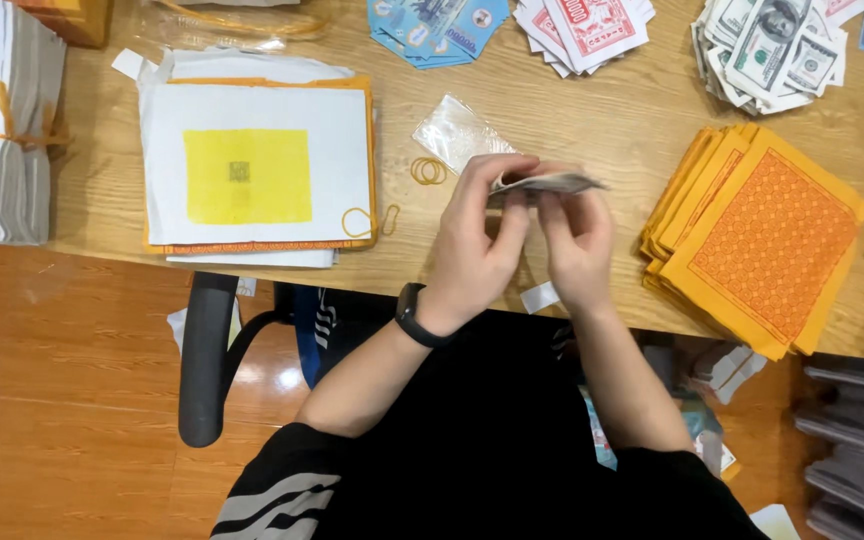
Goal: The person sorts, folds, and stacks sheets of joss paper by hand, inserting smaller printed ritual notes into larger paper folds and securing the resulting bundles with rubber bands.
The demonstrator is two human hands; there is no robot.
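A person seated at a wooden table (592,110) is holding a thin stack of paper notes (542,184) edge-on between both hands, just above the table's near edge. The left hand (477,235), a dark band at its wrist, is curling over the stack's left end, thumb and fingers closed on it; the right hand (577,240) is gripping from below, fingers folded up against the underside. Neither hand is open, and how many notes they are pinching cannot be told.

Just beyond the hands, a small clear plastic bag (457,130) is lying flat, with loose rubber bands (428,171) touching its near corner. To the left, a pile of white sheets with a yellow square (252,170) is sitting on orange-edged paper, another rubber band (357,222) resting on its corner. To the right, a fanned stack of orange patterned sheets (762,240) is overhanging the table edge. Blue notes (432,25), red-and-white notes (582,30) and grey-green notes (772,50) are lying in heaps along the far side.

The risks look modest but real: the grip is light and at the table's lip, so a slip could be sending notes fluttering to the floor (62,400) or the lap. An elbow swinging right could be nudging the overhanging orange stack off. The rubber bands could be rolling out of reach.
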